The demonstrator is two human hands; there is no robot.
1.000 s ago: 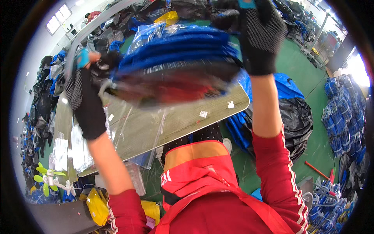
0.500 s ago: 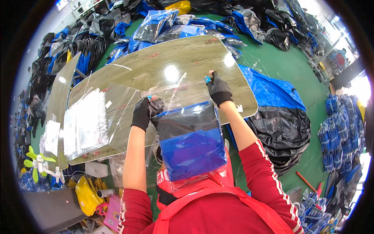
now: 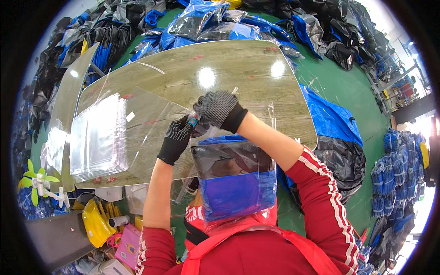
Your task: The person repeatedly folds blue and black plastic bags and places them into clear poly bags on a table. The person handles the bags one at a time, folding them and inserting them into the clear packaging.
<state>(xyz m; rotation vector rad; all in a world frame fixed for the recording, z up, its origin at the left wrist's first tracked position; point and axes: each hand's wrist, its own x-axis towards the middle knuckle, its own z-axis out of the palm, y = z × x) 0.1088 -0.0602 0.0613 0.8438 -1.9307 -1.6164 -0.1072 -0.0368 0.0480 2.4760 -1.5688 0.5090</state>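
Observation:
A clear plastic bag (image 3: 234, 145) holding a folded blue and black sheet (image 3: 238, 192) rests against my front at the table's near edge. My left hand (image 3: 178, 133), in a black dotted glove with bare fingertips, is closed on the bag's crumpled upper left corner. Right beside it, my right hand (image 3: 217, 107), gloved alike, curls over the same bunched plastic with its fingers closed. Blue wrapping shows on a fingertip between the hands. The right hand's fingertips are partly hidden. Both hands are over the wood-patterned table (image 3: 247, 64).
A stack of clear plastic bags (image 3: 98, 140) lies at the table's left, beside an upright panel (image 3: 68, 110). Filled blue and black packages (image 3: 197, 23) are heaped beyond the table. A large blue and black sack (image 3: 337, 151) stands to the right. A small green fan (image 3: 39, 181) is at lower left.
My right hand has moved left from the bag's far right corner to meet my left hand. The bag's upper right edge is released, and the view has shifted slightly.

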